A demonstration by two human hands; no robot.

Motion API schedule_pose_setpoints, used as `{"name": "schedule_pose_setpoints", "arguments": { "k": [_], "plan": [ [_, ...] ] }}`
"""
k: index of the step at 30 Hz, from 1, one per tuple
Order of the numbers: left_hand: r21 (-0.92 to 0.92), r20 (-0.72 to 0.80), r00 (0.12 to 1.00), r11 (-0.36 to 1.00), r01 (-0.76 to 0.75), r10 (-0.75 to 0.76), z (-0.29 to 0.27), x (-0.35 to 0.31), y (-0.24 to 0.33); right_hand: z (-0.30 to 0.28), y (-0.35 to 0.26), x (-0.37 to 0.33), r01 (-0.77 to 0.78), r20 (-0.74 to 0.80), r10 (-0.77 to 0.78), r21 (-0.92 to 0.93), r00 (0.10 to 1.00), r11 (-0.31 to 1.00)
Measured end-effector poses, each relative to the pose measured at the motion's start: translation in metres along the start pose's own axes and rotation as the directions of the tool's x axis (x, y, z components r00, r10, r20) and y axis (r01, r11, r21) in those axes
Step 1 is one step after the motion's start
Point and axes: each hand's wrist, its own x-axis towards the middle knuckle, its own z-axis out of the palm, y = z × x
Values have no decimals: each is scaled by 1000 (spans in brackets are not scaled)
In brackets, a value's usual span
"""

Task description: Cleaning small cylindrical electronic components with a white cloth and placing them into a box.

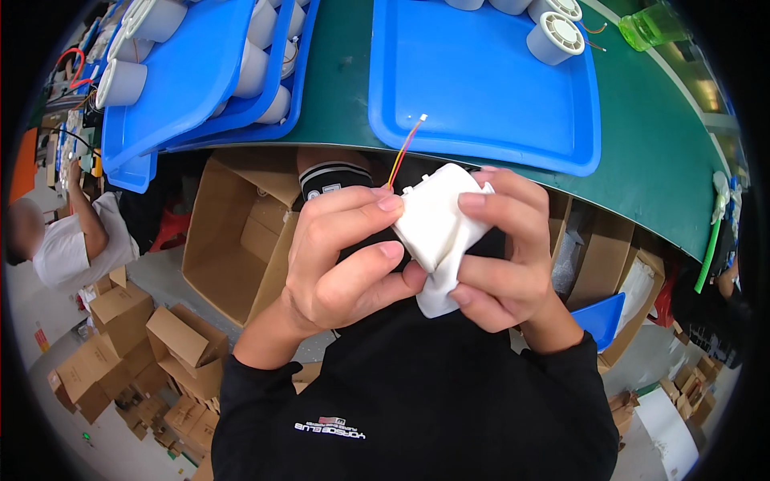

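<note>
Between my two hands, in front of my chest, is a white plastic housing (433,204) with small tabs along its upper left edge. Thin red and yellow wires (399,160) rise beside it and end in a small white connector. My left hand (341,256) is closed on the housing's left side, fingertips and thumb pressed to it. A soft white cloth (439,298) lies bunched against the housing's lower right side. My right hand (509,248) pinches this cloth, its upper fingers against the housing. The housing's underside is hidden.
A blue tray (481,96) lies ahead on the green table (337,80), with several white round parts (555,38) at its far edge. Stacked blue trays (180,88) hold more at left. Open cardboard boxes (241,240) stand below the table edge. Another person (80,240) is at far left.
</note>
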Motion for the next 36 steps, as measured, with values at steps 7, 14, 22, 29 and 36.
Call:
{"name": "schedule_pose_setpoints", "arguments": {
  "k": [7,14,22,29,36],
  "plan": [
    [-18,-17,999,998,-52,52,-3,-3,0,13,1,3,83,-179,-120,-204,976,975],
    [15,12,989,989,-147,147,-1,-5,0,5,-9,26,-54,-51,45,-196,998,979],
    [103,-78,997,995,0,8,-9,-6,-5,18,-6,17,95,-194,-157,-295,968,951],
    [95,-145,989,995,32,-18,-13,-1,2,29,-3,2,-75,-308,-81,-463,948,883],
    [68,-177,983,995,70,-57,-11,0,6,29,6,-2,-212,-371,113,-238,922,948]
  ]
}}
